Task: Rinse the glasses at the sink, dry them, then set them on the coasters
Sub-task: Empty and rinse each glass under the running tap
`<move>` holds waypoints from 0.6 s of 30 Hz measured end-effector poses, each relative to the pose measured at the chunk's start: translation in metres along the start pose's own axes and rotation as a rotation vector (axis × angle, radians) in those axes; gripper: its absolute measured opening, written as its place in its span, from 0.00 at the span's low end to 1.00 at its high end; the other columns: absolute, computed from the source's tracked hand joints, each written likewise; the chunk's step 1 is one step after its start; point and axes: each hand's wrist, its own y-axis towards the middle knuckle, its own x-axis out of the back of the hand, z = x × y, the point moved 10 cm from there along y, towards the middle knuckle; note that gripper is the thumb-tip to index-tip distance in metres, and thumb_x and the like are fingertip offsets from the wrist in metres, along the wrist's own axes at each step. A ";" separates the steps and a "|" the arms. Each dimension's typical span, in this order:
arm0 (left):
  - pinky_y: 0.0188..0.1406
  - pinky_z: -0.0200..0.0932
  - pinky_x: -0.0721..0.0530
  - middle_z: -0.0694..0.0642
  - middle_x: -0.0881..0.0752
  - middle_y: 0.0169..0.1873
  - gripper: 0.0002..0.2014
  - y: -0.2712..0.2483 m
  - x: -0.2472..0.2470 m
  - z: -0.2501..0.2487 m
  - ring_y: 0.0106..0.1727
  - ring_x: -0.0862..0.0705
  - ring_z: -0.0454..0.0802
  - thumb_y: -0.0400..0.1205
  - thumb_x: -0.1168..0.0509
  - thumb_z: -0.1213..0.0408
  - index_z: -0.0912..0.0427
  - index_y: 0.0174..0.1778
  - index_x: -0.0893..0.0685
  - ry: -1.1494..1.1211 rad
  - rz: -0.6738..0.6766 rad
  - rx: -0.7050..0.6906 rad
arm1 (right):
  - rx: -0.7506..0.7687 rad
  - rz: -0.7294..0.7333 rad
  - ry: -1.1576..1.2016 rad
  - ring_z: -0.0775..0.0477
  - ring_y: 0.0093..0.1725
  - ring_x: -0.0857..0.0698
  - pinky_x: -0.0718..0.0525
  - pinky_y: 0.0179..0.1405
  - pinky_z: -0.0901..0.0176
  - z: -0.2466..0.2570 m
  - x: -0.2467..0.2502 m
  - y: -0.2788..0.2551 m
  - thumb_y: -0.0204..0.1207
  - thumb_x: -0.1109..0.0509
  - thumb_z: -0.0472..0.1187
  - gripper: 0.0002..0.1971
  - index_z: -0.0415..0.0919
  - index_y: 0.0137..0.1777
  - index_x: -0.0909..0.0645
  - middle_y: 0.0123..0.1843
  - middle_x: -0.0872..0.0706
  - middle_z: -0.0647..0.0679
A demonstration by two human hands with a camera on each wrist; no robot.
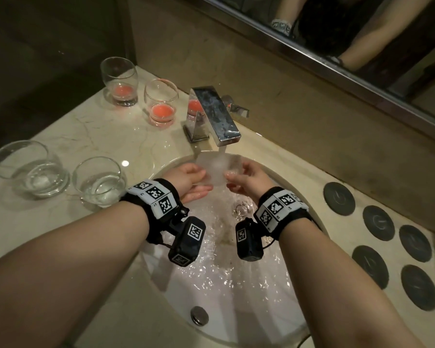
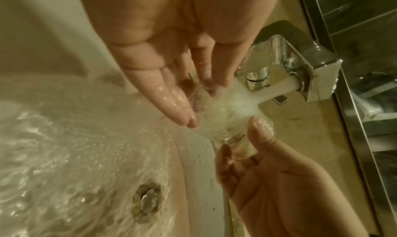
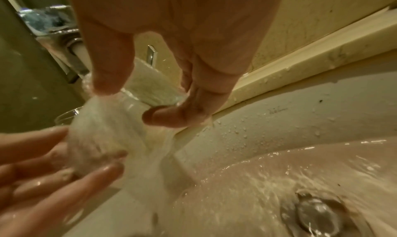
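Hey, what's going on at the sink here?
A person is rinsing a clear glass under the running faucet, the right hand pinching it and the left hand touching it with straight fingers. On the counter to the left wait two glasses with red liquid and two glasses with clear water. Six dark round coasters on the right have nothing on them.

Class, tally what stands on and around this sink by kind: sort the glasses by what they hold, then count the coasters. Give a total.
Clear stemless glasses with red liquid: 3 (one partly hidden behind the chrome tap)
Clear stemless glasses with water: 2
Clear glass being rinsed under the tap: 1
Dark round coasters in view: 5
Total: 11
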 end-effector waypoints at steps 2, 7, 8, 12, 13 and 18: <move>0.39 0.36 0.13 0.56 0.16 0.44 0.02 0.000 -0.005 -0.006 0.43 0.14 0.49 0.85 0.40 0.70 0.61 0.51 0.23 0.051 0.015 -0.048 | -0.011 0.031 0.013 0.43 0.55 0.14 0.15 0.52 0.54 -0.005 0.002 -0.004 0.69 0.23 0.33 0.33 0.39 0.73 0.32 0.63 0.19 0.41; 0.39 0.31 0.19 0.52 0.17 0.35 0.04 -0.007 -0.015 -0.025 0.38 0.20 0.46 0.80 0.33 0.70 0.58 0.40 0.18 0.417 0.007 -0.229 | 0.058 0.053 -0.345 0.41 0.67 0.22 0.20 0.66 0.43 -0.002 0.004 -0.009 0.65 0.20 0.34 0.45 0.54 0.79 0.39 0.72 0.25 0.43; 0.39 0.30 0.21 0.50 0.18 0.34 0.02 -0.009 -0.016 -0.028 0.38 0.21 0.46 0.79 0.32 0.69 0.58 0.41 0.16 0.489 -0.008 -0.270 | 0.071 0.071 -0.400 0.43 0.68 0.23 0.21 0.66 0.47 -0.002 0.000 -0.010 0.66 0.20 0.36 0.46 0.52 0.80 0.41 0.74 0.26 0.46; 0.33 0.16 0.29 0.44 0.18 0.34 0.04 -0.015 -0.020 -0.038 0.38 0.21 0.38 0.77 0.28 0.67 0.61 0.46 0.12 0.692 -0.064 -0.383 | 0.121 0.043 -0.441 0.51 0.60 0.23 0.21 0.55 0.59 0.003 -0.008 -0.015 0.67 0.20 0.37 0.41 0.46 0.78 0.38 0.70 0.24 0.49; 0.34 0.15 0.29 0.44 0.17 0.36 0.05 -0.015 -0.022 -0.040 0.40 0.21 0.39 0.76 0.28 0.67 0.61 0.46 0.12 0.708 -0.062 -0.391 | 0.122 0.038 -0.414 0.53 0.58 0.22 0.21 0.55 0.60 0.004 -0.009 -0.015 0.67 0.20 0.36 0.40 0.45 0.77 0.37 0.69 0.23 0.48; 0.42 0.23 0.26 0.43 0.17 0.37 0.06 -0.016 -0.025 -0.042 0.39 0.22 0.36 0.78 0.30 0.65 0.61 0.48 0.12 0.722 -0.041 -0.385 | 0.102 0.023 -0.406 0.56 0.57 0.25 0.25 0.52 0.67 0.001 -0.003 -0.018 0.67 0.20 0.40 0.42 0.46 0.78 0.38 0.65 0.27 0.57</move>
